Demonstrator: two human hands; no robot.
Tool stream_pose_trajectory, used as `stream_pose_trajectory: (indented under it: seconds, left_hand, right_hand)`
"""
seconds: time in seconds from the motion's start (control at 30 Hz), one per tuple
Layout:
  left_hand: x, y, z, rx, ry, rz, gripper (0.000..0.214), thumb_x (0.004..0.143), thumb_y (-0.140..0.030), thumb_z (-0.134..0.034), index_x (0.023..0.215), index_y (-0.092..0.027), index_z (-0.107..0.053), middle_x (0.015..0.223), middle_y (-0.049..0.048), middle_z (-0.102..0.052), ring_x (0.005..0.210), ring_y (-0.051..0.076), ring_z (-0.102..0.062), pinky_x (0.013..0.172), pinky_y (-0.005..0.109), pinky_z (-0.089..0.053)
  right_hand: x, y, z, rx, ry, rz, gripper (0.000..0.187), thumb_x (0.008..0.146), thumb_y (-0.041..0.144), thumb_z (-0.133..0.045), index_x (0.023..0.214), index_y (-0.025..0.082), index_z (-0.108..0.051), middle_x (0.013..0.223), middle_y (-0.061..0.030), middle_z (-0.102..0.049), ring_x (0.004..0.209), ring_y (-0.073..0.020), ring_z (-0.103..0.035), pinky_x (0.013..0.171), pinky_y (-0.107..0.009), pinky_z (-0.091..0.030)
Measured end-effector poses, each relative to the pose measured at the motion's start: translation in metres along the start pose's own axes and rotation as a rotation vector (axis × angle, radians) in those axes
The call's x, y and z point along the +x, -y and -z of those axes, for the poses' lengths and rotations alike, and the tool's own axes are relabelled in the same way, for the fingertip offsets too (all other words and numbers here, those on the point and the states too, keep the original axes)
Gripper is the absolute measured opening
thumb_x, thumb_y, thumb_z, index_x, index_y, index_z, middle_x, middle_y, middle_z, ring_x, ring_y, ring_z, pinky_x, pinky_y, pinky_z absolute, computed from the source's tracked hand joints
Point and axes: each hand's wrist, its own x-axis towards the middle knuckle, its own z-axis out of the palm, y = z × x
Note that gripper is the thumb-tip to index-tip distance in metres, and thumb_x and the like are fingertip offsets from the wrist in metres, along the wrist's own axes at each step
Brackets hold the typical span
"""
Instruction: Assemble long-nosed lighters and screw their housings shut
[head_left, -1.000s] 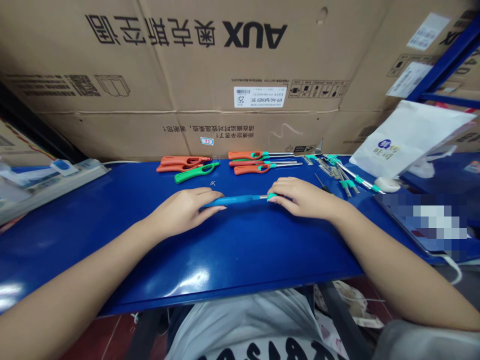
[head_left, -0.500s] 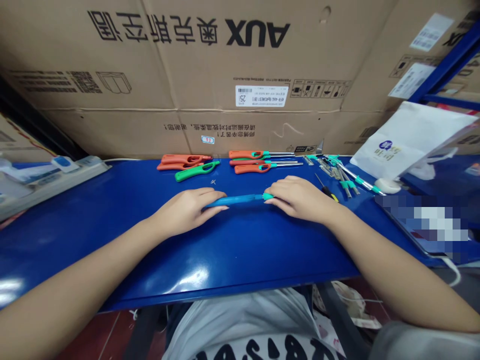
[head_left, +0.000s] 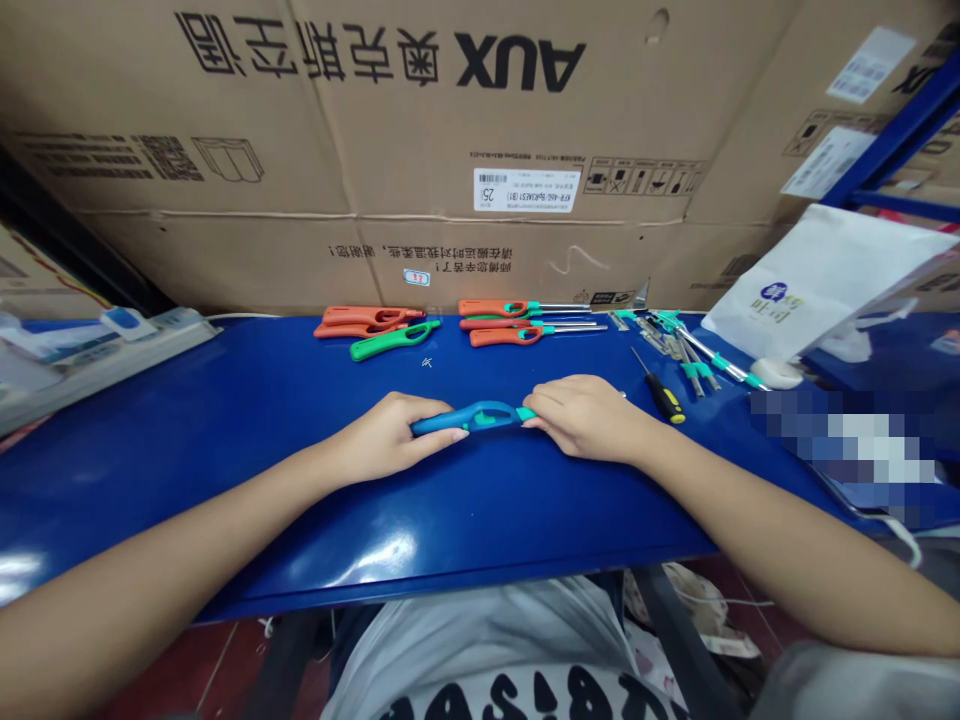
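My left hand [head_left: 394, 435] is closed round the rear of a blue long-reach lighter [head_left: 439, 422]. The lighter lies level above the blue table, with its trigger loop and a green trigger facing me. At its front end, my right hand [head_left: 589, 418] is closed on the lighter nozzle by its teal collar [head_left: 527, 413]. The rest of the nozzle is hidden in the right palm, though a small metal tip shows past the hand. The collar meets the front of the blue body; whether it is fully seated I cannot tell.
Behind lie orange lighter bodies [head_left: 364, 318], a green lighter body [head_left: 394, 341] and several lighters with metal nozzles [head_left: 570, 328]. To the right are loose nozzles [head_left: 697, 350], a screwdriver [head_left: 664, 398] and a white bag [head_left: 825, 285]. A power strip [head_left: 112, 370] sits at left; cardboard [head_left: 420, 150] stands behind.
Both hands have come slightly nearer to me with the lighter. The lighter has turned so its trigger loop now shows. The right hand no longer covers the screwdriver's near side.
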Motion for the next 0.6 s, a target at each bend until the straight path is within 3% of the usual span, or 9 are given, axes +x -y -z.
stream_pose_trajectory:
  seconds: [0.27, 0.6]
  left_hand:
    - [-0.008, -0.003, -0.009, 0.214, -0.070, -0.122, 0.030, 0.102, -0.042, -0.053, 0.108, -0.017, -0.070, 0.096, 0.0055, -0.075, 0.083, 0.018, -0.070, 0.076, 0.025, -0.050]
    - [-0.007, -0.001, -0.008, 0.247, -0.069, -0.153, 0.030, 0.103, -0.040, -0.052, 0.111, -0.016, -0.068, 0.100, 0.0045, -0.076, 0.087, 0.018, -0.073, 0.080, 0.026, -0.053]
  right_hand:
    - [-0.001, 0.005, -0.001, 0.065, 0.065, 0.005, 0.030, 0.103, 0.027, -0.040, 0.086, 0.015, -0.061, 0.077, -0.0058, -0.065, 0.062, -0.0161, -0.049, 0.063, -0.031, -0.029]
    - [-0.002, 0.004, -0.005, 0.014, -0.089, 0.032, 0.030, 0.103, 0.028, -0.042, 0.085, 0.015, -0.064, 0.074, -0.0055, -0.064, 0.063, -0.0164, -0.049, 0.063, -0.031, -0.029]
